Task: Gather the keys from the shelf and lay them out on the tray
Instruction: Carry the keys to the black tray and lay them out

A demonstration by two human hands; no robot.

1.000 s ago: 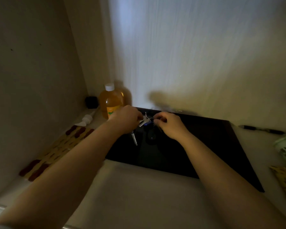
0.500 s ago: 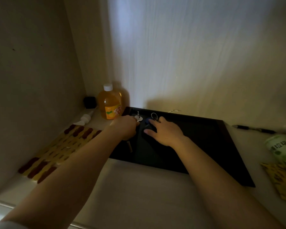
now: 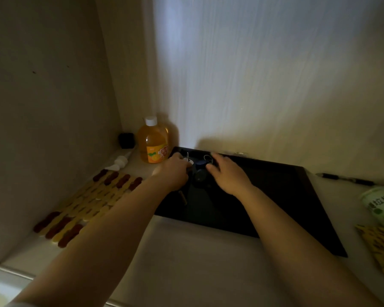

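A black tray lies on the pale shelf against the back wall. In its far left corner my left hand pinches a silver key that lies on the tray. A brass key pokes out below that wrist on the tray. My right hand rests flat beside it with fingers spread, touching a key ring and a dark blue fob. A round black fob lies between my two hands. The light is dim.
An orange juice bottle and a small black cube stand in the back left corner. A white tube and a yellow and brown mat lie left. A pen, a green can and a yellow packet lie right.
Both hands came down from holding the key bunch above the tray to its far left corner. The keys and fobs now lie spread on the tray.
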